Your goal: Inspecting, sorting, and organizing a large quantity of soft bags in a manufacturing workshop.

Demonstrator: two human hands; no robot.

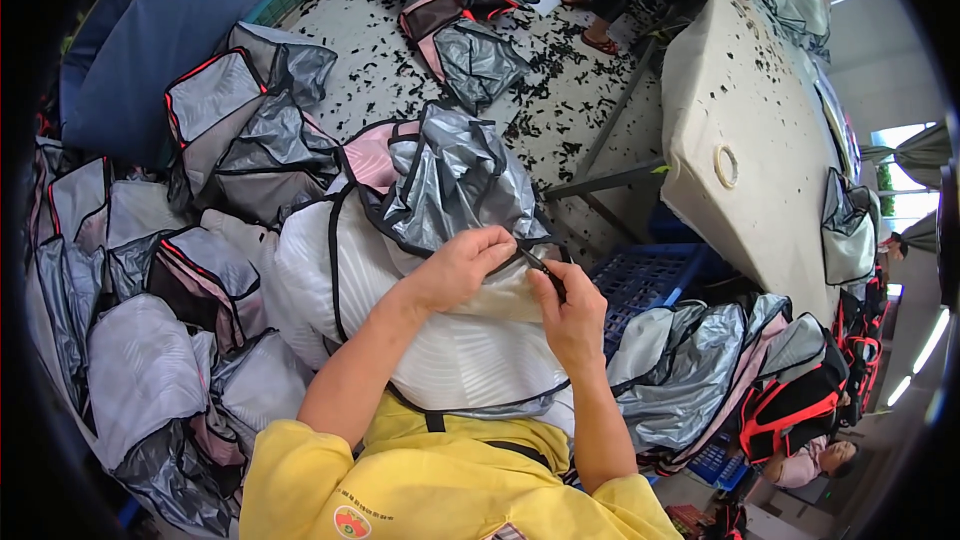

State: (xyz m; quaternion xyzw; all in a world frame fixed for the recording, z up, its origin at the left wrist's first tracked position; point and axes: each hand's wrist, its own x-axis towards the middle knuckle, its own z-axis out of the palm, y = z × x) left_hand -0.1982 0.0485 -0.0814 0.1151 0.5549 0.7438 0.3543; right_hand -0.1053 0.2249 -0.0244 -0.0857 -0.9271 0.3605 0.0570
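A white and silver-grey fabric cover with black piping lies across my lap. My left hand pinches its black-edged seam near the top of the white panel. My right hand holds a small dark cutting tool, its tip at the same seam right beside my left fingers. The crumpled silver part of the cover bunches up just beyond my hands. I wear yellow sleeves.
Several similar grey covers with red or black trim are piled to my left, with more at my right. A blue crate stands under a white table. Another person's feet stand far off; a seated person is low right.
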